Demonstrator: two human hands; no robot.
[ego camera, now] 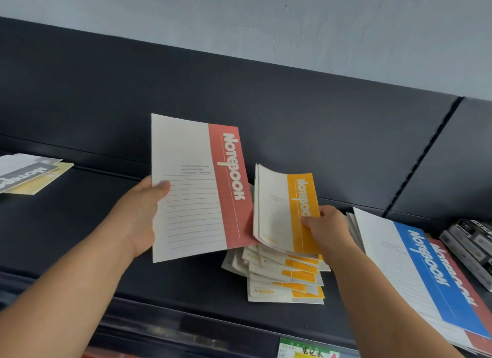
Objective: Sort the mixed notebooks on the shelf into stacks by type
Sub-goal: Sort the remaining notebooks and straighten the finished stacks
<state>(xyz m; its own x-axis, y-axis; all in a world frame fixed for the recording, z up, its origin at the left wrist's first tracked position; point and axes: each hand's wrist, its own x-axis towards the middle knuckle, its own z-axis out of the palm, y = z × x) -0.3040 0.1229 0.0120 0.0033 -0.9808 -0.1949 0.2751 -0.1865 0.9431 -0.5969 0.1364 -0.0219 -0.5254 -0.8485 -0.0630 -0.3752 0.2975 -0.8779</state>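
Observation:
My left hand grips the left edge of a large white notebook with a red band, held upright above the dark shelf. My right hand pinches a few smaller notebooks with an orange band, lifted and tilted over a loose pile of orange-banded notebooks. At the right lies a stack of large notebooks, a blue-banded one on top and a red-banded one under it. At the far left rest a grey-banded notebook and a yellowish one.
A dark back panel rises behind the shelf, with a slotted upright at the right. Black and grey boxed items sit at the far right. A green price label hangs on the shelf's front edge.

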